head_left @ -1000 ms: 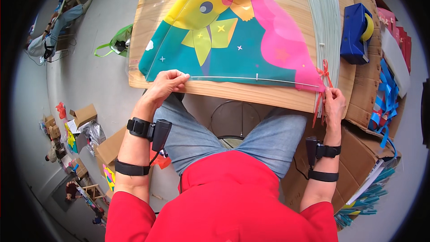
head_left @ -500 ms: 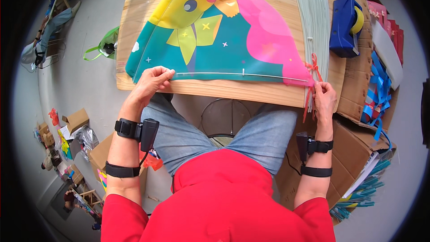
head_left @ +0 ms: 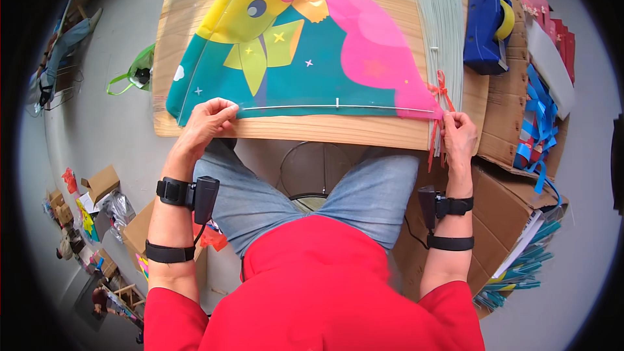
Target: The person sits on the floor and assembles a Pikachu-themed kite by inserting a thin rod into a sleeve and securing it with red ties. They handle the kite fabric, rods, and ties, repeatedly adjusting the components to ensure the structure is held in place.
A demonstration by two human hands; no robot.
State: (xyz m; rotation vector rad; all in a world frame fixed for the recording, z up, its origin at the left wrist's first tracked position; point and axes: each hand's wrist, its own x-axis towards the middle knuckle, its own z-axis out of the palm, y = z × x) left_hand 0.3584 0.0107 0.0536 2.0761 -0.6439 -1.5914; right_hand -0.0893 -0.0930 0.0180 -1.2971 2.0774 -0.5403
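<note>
Spread on the wooden table [head_left: 312,129] is a kite [head_left: 312,83] of thin sheet, teal, pink and yellow with a cartoon animal. A slim white rod [head_left: 292,106] runs along its near edge, with a small white fitting near the middle. My left hand [head_left: 205,127] pinches the near edge by the rod's left end, thumb and forefinger together. At the pink right corner, my right hand [head_left: 459,135] pinches the kite's tip; its fingertips hide the very end. Just beyond it lies a bundle of pale rods [head_left: 442,26] tied with red string [head_left: 442,88].
A blue tape dispenser [head_left: 482,32] with yellow tape stands right of the rods. Beside the table, a cardboard box [head_left: 504,104] holds blue ribbons [head_left: 536,117]. Lower right are teal rolled pieces [head_left: 520,270]. A green bag [head_left: 140,71] is on the left.
The whole view has shifted, so table and hands appear slightly farther left. Both hands keep their pinch at the same places on the kite.
</note>
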